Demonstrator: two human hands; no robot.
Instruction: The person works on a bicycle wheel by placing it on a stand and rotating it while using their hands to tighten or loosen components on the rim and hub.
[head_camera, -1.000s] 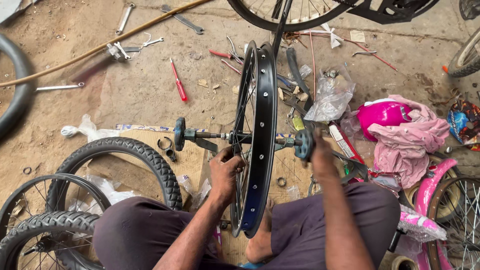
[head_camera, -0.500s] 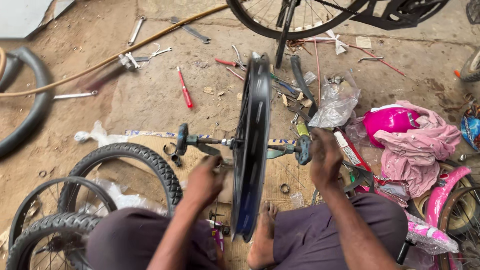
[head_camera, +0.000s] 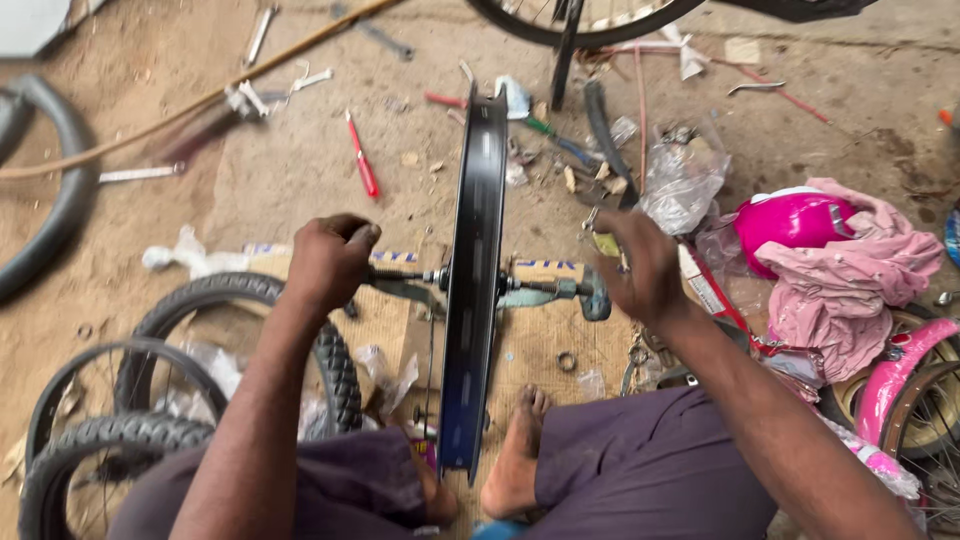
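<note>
A black bicycle wheel rim (head_camera: 472, 270) stands upright edge-on between my knees, mounted on a horizontal axle stand (head_camera: 540, 290). My left hand (head_camera: 328, 260) is closed around the left end of the axle. On the other side, my right hand (head_camera: 645, 268) rests by the teal knob (head_camera: 596, 297) at the axle's right end, fingers curled over it. My bare foot (head_camera: 512, 452) sits on the cardboard under the wheel.
Knobby tyres and a spoked wheel (head_camera: 150, 400) lie at lower left. A red-handled screwdriver (head_camera: 361, 155), wrenches (head_camera: 260, 35) and scraps litter the dirt floor ahead. A pink helmet (head_camera: 790, 215), pink cloth (head_camera: 850, 290) and a pink bicycle frame (head_camera: 900, 365) are to the right. A bicycle wheel (head_camera: 570, 20) stands ahead.
My left hand has moved from the wheel's hub out to the left end of the axle. My right hand has shifted slightly at the right end. The view has moved closer.
</note>
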